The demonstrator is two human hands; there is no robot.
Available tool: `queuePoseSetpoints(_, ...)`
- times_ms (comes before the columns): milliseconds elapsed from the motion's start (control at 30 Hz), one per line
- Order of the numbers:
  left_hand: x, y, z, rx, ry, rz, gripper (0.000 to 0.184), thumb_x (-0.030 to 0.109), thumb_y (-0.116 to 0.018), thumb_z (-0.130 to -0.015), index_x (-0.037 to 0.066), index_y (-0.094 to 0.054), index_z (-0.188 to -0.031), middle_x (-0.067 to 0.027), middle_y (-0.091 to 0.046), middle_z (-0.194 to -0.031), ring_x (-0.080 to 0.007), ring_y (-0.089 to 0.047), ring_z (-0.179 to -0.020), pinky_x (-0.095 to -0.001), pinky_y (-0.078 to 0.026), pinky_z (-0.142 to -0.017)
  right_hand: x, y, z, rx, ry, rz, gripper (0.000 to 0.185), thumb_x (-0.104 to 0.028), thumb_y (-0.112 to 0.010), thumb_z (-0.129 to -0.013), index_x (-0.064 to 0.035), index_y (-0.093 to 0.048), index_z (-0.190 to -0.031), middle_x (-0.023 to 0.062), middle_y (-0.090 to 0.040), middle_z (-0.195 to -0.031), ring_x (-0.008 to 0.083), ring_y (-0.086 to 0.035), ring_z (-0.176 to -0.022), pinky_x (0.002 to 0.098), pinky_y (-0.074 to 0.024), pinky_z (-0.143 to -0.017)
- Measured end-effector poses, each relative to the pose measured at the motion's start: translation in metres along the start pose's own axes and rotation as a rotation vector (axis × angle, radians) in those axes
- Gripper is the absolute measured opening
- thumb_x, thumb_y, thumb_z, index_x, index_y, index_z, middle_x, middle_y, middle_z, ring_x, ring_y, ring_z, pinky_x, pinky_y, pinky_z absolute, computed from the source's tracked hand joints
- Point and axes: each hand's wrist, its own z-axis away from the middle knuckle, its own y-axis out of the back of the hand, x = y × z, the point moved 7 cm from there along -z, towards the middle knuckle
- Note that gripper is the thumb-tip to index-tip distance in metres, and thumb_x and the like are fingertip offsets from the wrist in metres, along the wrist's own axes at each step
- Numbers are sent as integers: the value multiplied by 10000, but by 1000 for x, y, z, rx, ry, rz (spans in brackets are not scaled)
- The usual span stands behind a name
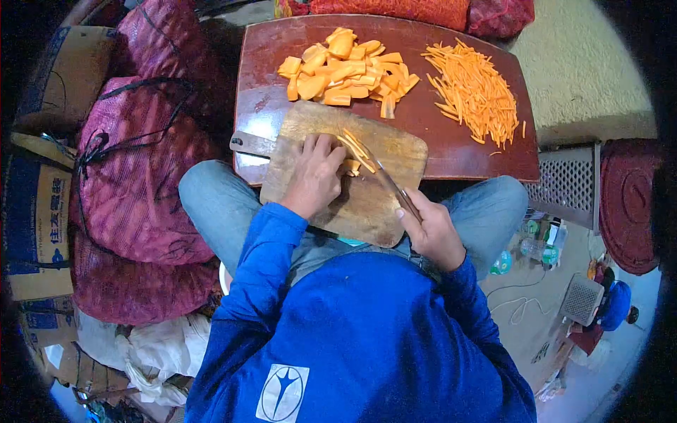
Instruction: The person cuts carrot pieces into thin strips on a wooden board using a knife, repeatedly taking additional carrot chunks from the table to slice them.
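Observation:
On a wooden cutting board, my left hand presses down with bent fingers on an orange carrot piece. A knife is in my right hand, its blade beside that piece. Thin cut strips lie against the blade. Behind the board, a pile of thick carrot slices rests on the red-brown table. To its right is a heap of thin carrot strips. Another flat metal tool sticks out from under the board's left side.
Mesh sacks and cardboard boxes stand at the left. More red net sacks lie beyond the table. At the right are a grey plastic crate, a rolled dark red mat and bottles on the floor.

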Motion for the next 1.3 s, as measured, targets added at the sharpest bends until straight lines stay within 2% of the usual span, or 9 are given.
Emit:
queuePoseSetpoints(100,-3,-4,-1,-19,-18,26,460,-76,-580,-678,51,-672,-1111,-133,-607,-1157,-379,-548,-1130,-516,-404,-937,-5,1,4,1,1,20,361,-114,-651,-1003,37,-618,-1330,270,-707,-964,451,-726,-896,430,-566,-774)
queuePoseSetpoints(367,-14,43,1,300,0,186,170,26,-792,-819,49,-687,-951,-110,-649,-971,-354,-613,-964,-443,-446,-874,-4,11,10,-17,-181,-73,383,-164,-653,-1016,22,-619,-1349,255,-718,-973,375,-758,-899,432,-567,-784)
queuePoseSetpoints(433,-14,46,4,296,9,177,170,11,-783,-821,42,-694,-962,-118,-652,-971,-356,-615,-956,-443,-455,-865,1,-4,7,-257,-144,-45,378,-189,-645,-1023,17,-628,-1340,266,-714,-967,363,-757,-879,423,-566,-781)
queuePoseSetpoints(667,-9,31,10,229,44,247,240,-11,-751,-824,53,-745,-1055,-136,-642,-977,-357,-613,-960,-437,-463,-862,7,-6,-11,-159,-41,-61,385,-191,-643,-1024,15,-636,-1350,267,-706,-932,354,-752,-850,406,-563,-781)
queuePoseSetpoints(733,-2,24,10,198,-31,220,263,-9,-739,-807,69,-750,-1058,-126,-635,-982,-353,-608,-973,-450,-455,-873,19,-2,-16,-116,-96,-88,364,-156,-638,-1037,40,-632,-1344,91,-659,-884,137,-598,-821,334,-531,-766)
queuePoseSetpoints(800,6,19,9,166,-102,189,287,-7,-727,-790,85,-755,-1060,-116,-629,-987,-349,-603,-986,-463,-448,-885,18,0,-19,-126,-109,-111,368,-151,-635,-1040,50,-629,-1348,58,-631,-866,122,-574,-823,327,-523,-757)
queuePoseSetpoints(1000,5,13,18,115,-65,-79,364,1,-679,-715,96,-758,-1057,-89,-631,-1029,-323,-578,-1023,-507,-394,-933,12,-5,-14,-136,-103,-120,375,-154,-647,-1035,48,-628,-1351,126,-673,-895,140,-597,-809,339,-531,-760)
queuePoseSetpoints(1067,6,10,23,137,-96,-46,272,25,-666,-762,93,-738,-1015,-88,-614,-1019,-320,-575,-1000,-504,-390,-915,5,-6,-11,-128,-62,-73,382,-164,-641,-1025,12,-619,-1363,254,-696,-888,356,-753,-831,411,-559,-755)
queuePoseSetpoints(1300,11,3,23,72,-70,-40,310,17,-680,-747,52,-737,-1050,-92,-629,-1054,-321,-584,-1028,-499,-395,-908,-8,-13,-10,-207,-28,-26,352,-198,-626,-1032,-4,-604,-1325,300,-703,-947,507,-712,-897,510,-567,-744)
